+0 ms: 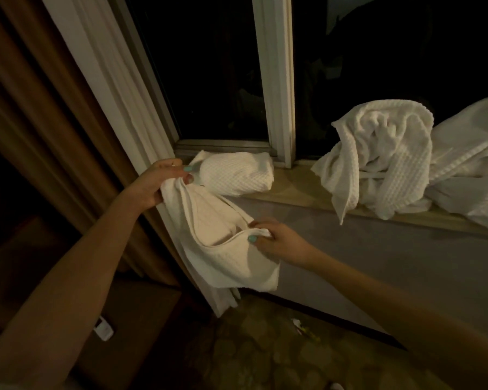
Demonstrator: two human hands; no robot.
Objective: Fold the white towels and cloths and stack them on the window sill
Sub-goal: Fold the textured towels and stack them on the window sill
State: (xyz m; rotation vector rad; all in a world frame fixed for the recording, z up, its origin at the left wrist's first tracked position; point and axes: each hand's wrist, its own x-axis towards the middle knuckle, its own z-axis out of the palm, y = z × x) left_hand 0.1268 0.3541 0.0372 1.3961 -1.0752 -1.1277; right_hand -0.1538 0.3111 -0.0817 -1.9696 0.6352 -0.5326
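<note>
Both hands, left [152, 182] and right [276, 240], pinch a limp waffle-weave cloth [223, 249]; folded towel [237, 173] on the stone sill [299, 190].

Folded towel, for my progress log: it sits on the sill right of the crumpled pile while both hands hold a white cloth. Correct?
No: the head view shows the folded towel on the sill left of the crumpled pile, not right. The left hand and right hand do hold the white cloth.
</note>
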